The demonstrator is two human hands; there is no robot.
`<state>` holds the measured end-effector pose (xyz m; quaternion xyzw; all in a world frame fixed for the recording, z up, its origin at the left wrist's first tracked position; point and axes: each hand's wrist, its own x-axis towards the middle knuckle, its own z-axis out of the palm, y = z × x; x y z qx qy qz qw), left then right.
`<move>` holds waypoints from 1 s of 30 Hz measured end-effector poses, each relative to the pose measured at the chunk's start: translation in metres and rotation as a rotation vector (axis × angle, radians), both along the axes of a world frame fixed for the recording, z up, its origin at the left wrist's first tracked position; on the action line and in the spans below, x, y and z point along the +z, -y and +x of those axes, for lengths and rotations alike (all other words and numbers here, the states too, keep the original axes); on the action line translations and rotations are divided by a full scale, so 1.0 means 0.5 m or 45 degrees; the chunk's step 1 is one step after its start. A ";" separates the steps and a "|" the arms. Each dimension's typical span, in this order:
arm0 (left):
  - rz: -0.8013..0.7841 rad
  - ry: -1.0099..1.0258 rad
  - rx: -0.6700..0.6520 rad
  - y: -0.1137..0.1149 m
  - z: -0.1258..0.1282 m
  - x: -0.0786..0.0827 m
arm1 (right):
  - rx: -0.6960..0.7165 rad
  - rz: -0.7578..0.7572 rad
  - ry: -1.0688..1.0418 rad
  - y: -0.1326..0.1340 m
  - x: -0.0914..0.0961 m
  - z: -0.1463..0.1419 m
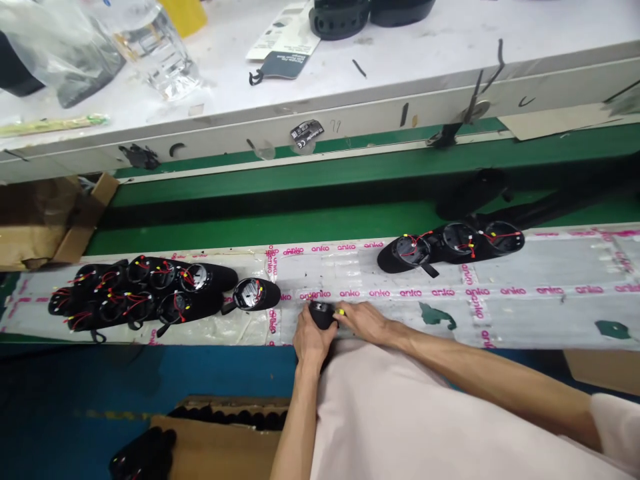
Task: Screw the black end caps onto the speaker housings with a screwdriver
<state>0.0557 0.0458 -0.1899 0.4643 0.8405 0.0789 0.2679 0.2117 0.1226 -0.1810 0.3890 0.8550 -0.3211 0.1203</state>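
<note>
My left hand (311, 340) is wrapped round a black speaker housing (323, 315) at the front edge of the bench, its end facing up. At the right side of that housing, my right hand (367, 321) pinches a small yellow wire connector (341, 312). Just left of my hands lies a single black housing (257, 294) with an open end and red wires. Farther left, several similar housings (175, 307) lie packed in two rows, red wires and small connectors sticking out. To the right rests a group of three more housings (411, 251).
The bench strip (350, 270) is covered in film with pink-printed tape. Behind it runs a green belt (280, 223) under a white shelf (225, 100). A cardboard box (225, 447) stands below at left; another box (45, 220) is at far left. Torn green scraps (437, 316) lie at right.
</note>
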 end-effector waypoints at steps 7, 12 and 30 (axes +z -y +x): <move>-0.012 -0.016 0.014 -0.001 0.009 0.003 | 0.000 -0.019 0.063 0.001 0.006 -0.014; -0.007 -0.031 0.008 0.001 0.012 0.002 | 0.012 -0.030 0.090 0.002 0.013 -0.022; 0.028 -0.101 -0.004 0.005 0.021 -0.004 | 0.011 -0.070 0.204 0.011 0.029 -0.039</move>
